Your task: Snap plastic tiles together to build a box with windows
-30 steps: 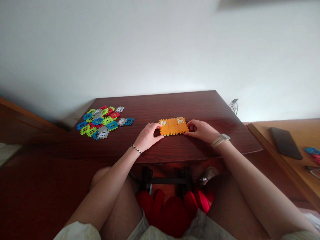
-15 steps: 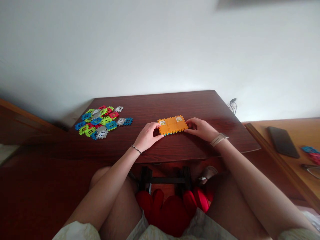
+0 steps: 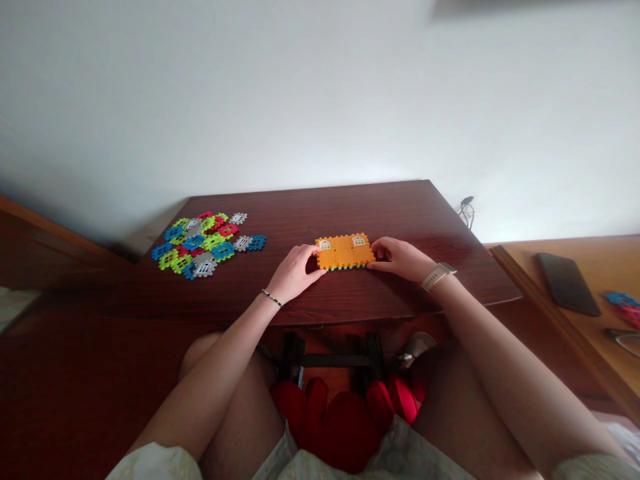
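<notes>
An orange panel of joined interlocking tiles (image 3: 345, 253) lies at the middle of the dark wooden table (image 3: 320, 207). White window pieces show in its two far corners, and a thin strip of blue-green peeks out beneath its near edge. My left hand (image 3: 296, 272) grips the panel's left end between thumb and fingers. At the opposite end, my right hand (image 3: 403, 259) pinches the right edge, its fingers curled. What lies under the panel is mostly hidden.
Several loose interlocking tiles (image 3: 200, 243) in green, blue, red and grey are heaped on the table's left side. To the right, a lower wooden surface holds a dark flat object (image 3: 567, 283). A black cable (image 3: 466, 208) hangs by the wall.
The orange panel has tilted slightly, so more of the blue-green layer shows under its near edge. My right hand has shifted a little; both hands keep hold of the ends.
</notes>
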Demonstrator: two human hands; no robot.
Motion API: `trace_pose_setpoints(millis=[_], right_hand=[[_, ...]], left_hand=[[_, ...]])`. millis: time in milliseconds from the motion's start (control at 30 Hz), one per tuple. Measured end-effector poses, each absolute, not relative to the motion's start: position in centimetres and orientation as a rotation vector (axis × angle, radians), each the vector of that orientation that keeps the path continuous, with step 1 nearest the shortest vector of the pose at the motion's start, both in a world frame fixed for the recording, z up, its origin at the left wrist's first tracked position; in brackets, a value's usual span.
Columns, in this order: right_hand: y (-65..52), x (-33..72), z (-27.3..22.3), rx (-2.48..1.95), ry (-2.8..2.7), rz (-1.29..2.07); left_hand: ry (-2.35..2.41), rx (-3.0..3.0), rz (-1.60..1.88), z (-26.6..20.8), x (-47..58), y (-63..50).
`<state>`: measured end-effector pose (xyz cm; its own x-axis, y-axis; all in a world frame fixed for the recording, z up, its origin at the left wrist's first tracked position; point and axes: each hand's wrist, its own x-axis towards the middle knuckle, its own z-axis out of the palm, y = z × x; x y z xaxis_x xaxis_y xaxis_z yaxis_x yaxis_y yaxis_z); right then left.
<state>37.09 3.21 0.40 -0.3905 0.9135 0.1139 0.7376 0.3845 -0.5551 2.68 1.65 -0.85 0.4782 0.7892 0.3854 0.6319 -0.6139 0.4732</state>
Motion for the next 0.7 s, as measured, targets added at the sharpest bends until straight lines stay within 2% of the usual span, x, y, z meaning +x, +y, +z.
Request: trace_pose_setpoints(millis=[700], right_hand=[[3.12, 37.73, 0.37, -1.348, -2.256, 0.619]], left_hand=[[1.181, 2.449, 0.841, -0.72, 1.93, 2.23]])
